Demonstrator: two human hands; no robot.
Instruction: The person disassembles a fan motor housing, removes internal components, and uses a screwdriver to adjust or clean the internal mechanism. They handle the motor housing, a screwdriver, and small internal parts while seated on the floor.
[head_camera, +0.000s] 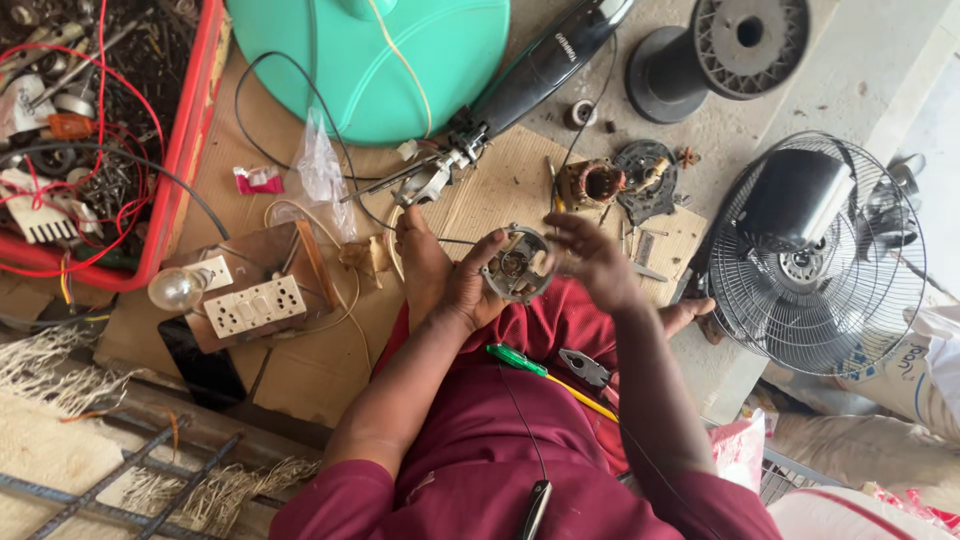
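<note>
Head view is showing you cradling a round metal motor housing (517, 265) above your lap, over the cardboard sheet (330, 350). Your left hand (445, 280) is clasping its left rim; your right hand (595, 262) is pinching its right edge with the fingertips. Keeping the left palm under it while you are turning it looks like the steadier way. At far left, a red crate (185, 140) is holding tangled wires, screws and metal scraps.
</note>
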